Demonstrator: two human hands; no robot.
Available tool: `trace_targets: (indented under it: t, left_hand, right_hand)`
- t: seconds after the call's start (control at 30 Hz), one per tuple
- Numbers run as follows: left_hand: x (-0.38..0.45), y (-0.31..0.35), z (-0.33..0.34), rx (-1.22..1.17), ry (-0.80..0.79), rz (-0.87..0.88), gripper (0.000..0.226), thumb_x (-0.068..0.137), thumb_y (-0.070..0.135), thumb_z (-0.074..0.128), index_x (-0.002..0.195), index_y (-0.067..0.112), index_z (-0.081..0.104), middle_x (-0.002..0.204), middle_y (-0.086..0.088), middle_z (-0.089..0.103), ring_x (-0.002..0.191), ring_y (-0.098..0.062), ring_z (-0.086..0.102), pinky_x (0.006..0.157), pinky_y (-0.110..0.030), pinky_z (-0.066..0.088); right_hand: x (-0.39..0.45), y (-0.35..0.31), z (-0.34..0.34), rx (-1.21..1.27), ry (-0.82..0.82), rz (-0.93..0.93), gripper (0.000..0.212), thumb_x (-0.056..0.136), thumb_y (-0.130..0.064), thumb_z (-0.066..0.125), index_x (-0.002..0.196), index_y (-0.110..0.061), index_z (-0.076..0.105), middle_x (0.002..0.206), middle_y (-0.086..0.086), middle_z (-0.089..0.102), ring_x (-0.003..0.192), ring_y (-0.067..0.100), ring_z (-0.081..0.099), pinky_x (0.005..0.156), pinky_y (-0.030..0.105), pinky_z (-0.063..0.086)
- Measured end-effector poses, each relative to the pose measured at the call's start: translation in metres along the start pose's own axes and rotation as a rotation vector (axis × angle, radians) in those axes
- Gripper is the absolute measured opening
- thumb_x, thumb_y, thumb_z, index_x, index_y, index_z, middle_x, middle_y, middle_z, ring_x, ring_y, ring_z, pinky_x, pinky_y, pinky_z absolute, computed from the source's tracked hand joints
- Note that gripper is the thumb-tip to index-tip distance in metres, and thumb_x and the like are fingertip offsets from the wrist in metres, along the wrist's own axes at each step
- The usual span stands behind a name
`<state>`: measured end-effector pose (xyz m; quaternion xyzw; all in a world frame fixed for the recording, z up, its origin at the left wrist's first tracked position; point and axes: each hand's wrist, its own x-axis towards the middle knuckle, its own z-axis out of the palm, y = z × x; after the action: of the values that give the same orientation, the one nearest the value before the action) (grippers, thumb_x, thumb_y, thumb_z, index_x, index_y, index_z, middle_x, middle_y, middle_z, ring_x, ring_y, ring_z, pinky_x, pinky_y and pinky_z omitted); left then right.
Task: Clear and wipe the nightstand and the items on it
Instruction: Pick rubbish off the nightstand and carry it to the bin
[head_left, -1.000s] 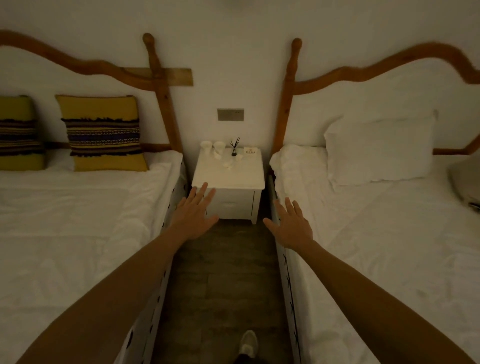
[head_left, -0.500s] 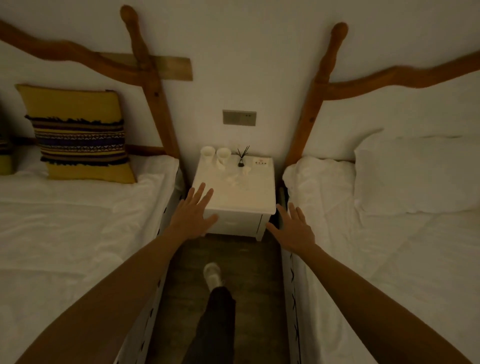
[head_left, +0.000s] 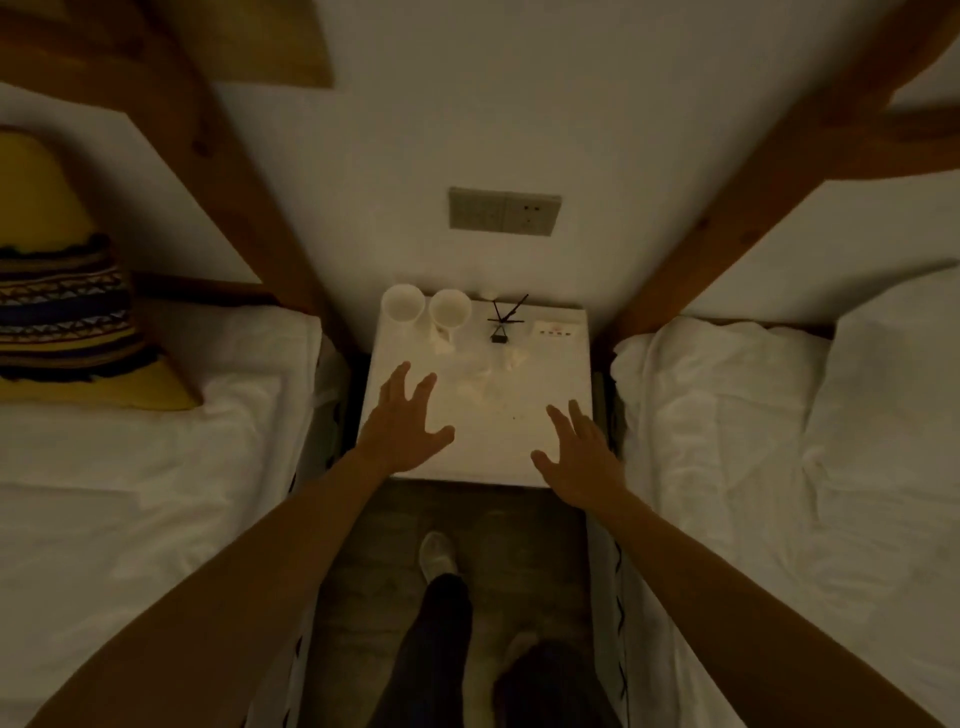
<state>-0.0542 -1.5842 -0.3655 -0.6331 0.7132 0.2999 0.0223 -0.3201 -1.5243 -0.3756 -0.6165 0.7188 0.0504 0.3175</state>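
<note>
Nightstand (head_left: 519, 441) between two white beds (head_left: 130, 467), cups (head_left: 401, 304) at back, both hands' fingers (head_left: 400, 379) spread, empty.

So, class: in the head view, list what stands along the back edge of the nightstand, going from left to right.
First white cup → second white cup → reed diffuser with dark sticks → small white card with red marks, all at the back of the nightstand.
</note>
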Motion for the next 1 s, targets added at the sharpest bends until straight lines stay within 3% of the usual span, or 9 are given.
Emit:
trace_targets:
  t: [0.27, 0.4, 0.57, 0.77, 0.9, 1.0]
  left_hand:
    - [0.125, -0.014, 0.066, 0.048, 0.033, 0.051, 0.106, 0.072, 0.066, 0.069, 0.154, 0.026, 0.015, 0.162, -0.014, 0.002, 0.147, -0.038, 0.012, 0.106, -0.058, 0.037]
    - [0.165, -0.023, 0.107, 0.13, 0.043, -0.064, 0.123, 0.059, 0.08, 0.066, 0.153, 0.03, 0.006, 0.16, -0.019, -0.005, 0.146, -0.042, 0.007, 0.103, -0.063, 0.036]
    - [0.195, -0.03, 0.132, 0.116, 0.007, -0.116, 0.132, 0.058, 0.081, 0.068, 0.156, 0.024, 0.0, 0.159, -0.024, -0.016, 0.147, -0.046, -0.003, 0.108, -0.063, 0.031]
    - [0.21, -0.039, 0.13, 0.059, 0.024, -0.036, 0.123, 0.056, 0.073, 0.077, 0.153, 0.02, 0.022, 0.16, -0.019, 0.0, 0.14, -0.041, 0.017, 0.109, -0.053, 0.034]
    - [0.212, -0.038, 0.13, 0.049, 0.019, -0.026, 0.099, 0.068, 0.056, 0.079, 0.145, 0.013, 0.033, 0.149, -0.013, 0.026, 0.131, -0.034, 0.03, 0.099, -0.05, 0.046]
    - [0.216, -0.031, 0.13, -0.047, 0.07, -0.051, 0.078, 0.077, 0.039, 0.078, 0.139, 0.008, 0.042, 0.141, -0.013, 0.034, 0.125, -0.032, 0.037, 0.096, -0.044, 0.048]
  right_hand:
    - [0.141, 0.002, 0.022, 0.038, 0.026, -0.009, 0.073, 0.097, -0.044, 0.056, 0.157, -0.036, 0.016, 0.169, -0.003, -0.001, 0.148, 0.034, 0.027, 0.11, 0.051, 0.038]
    - [0.202, 0.006, 0.046, 0.102, 0.024, -0.037, 0.07, 0.097, -0.038, 0.058, 0.156, -0.036, 0.021, 0.168, -0.001, 0.006, 0.143, 0.032, 0.038, 0.107, 0.048, 0.045]
    - [0.239, 0.002, 0.063, 0.065, -0.039, -0.099, 0.068, 0.098, -0.031, 0.057, 0.156, -0.034, 0.022, 0.168, -0.003, 0.003, 0.134, 0.029, 0.049, 0.101, 0.044, 0.051]
    - [0.254, 0.006, 0.067, 0.08, -0.047, -0.143, 0.057, 0.098, -0.02, 0.057, 0.152, -0.024, 0.036, 0.165, 0.002, 0.014, 0.127, 0.029, 0.054, 0.1, 0.043, 0.051]
    - [0.256, 0.009, 0.066, 0.1, -0.016, -0.149, 0.05, 0.096, -0.013, 0.056, 0.145, -0.021, 0.045, 0.157, 0.004, 0.026, 0.12, 0.031, 0.057, 0.095, 0.04, 0.052]
    - [0.255, 0.01, 0.065, 0.104, -0.031, -0.144, 0.05, 0.094, -0.01, 0.057, 0.142, -0.019, 0.048, 0.155, 0.004, 0.028, 0.117, 0.033, 0.059, 0.095, 0.04, 0.051]
